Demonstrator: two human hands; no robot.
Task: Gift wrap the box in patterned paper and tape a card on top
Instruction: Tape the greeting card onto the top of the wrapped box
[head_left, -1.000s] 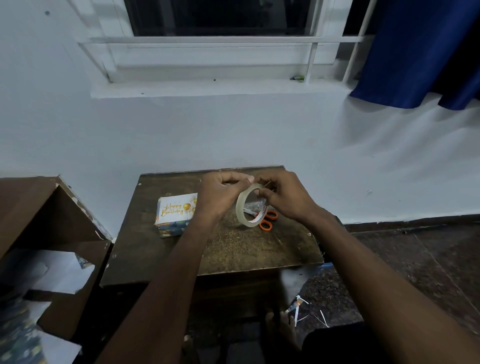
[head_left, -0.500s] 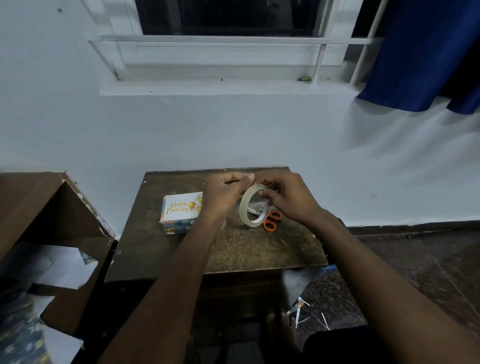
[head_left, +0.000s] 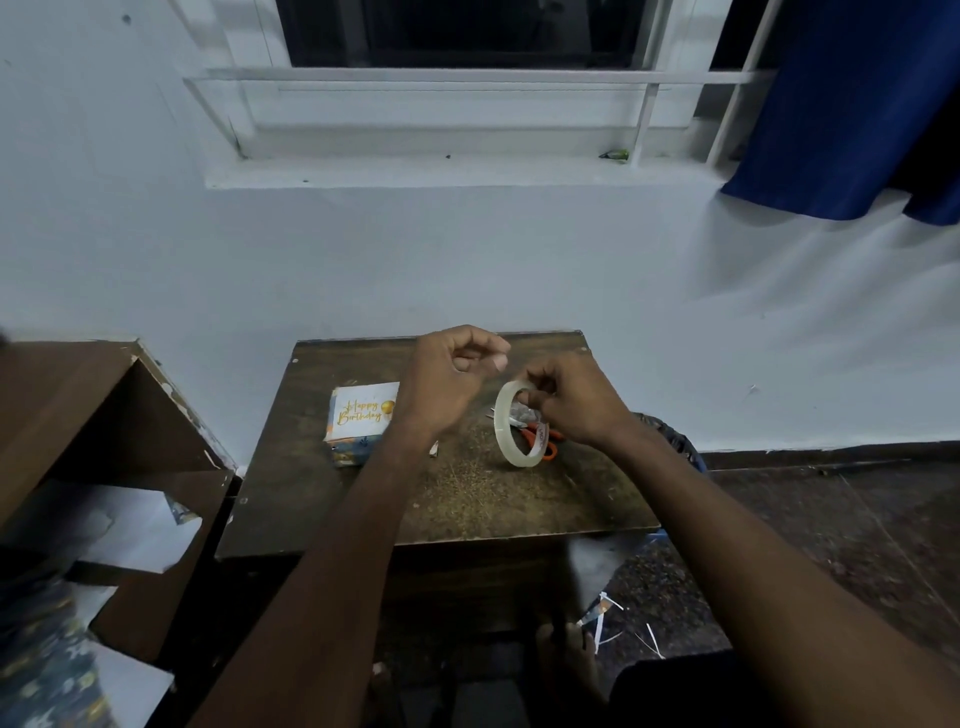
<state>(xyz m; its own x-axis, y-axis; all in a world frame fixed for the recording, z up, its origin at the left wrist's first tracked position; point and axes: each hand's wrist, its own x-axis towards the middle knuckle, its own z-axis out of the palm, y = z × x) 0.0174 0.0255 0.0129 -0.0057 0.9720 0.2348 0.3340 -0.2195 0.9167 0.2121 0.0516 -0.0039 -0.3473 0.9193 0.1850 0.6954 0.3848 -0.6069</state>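
Wrapped box (head_left: 349, 453): centre-left of frame, on the brown table (head_left: 322, 499), already covered in patterned paper. "Happy Birthday" card (head_left: 362, 411): lying on the box top; whether any tape holds it cannot be told.

Clear tape roll (head_left: 511, 425): centre, raised on edge, gripped by the right hand (head_left: 566, 397).

Left hand (head_left: 451, 374): fingers curled, thumb and forefinger pinched, apparently drawing a tape end, too faint to confirm.

Orange-handled scissors (head_left: 540, 439): behind the roll.

Status: wrapping appears done; taping the card appears left.
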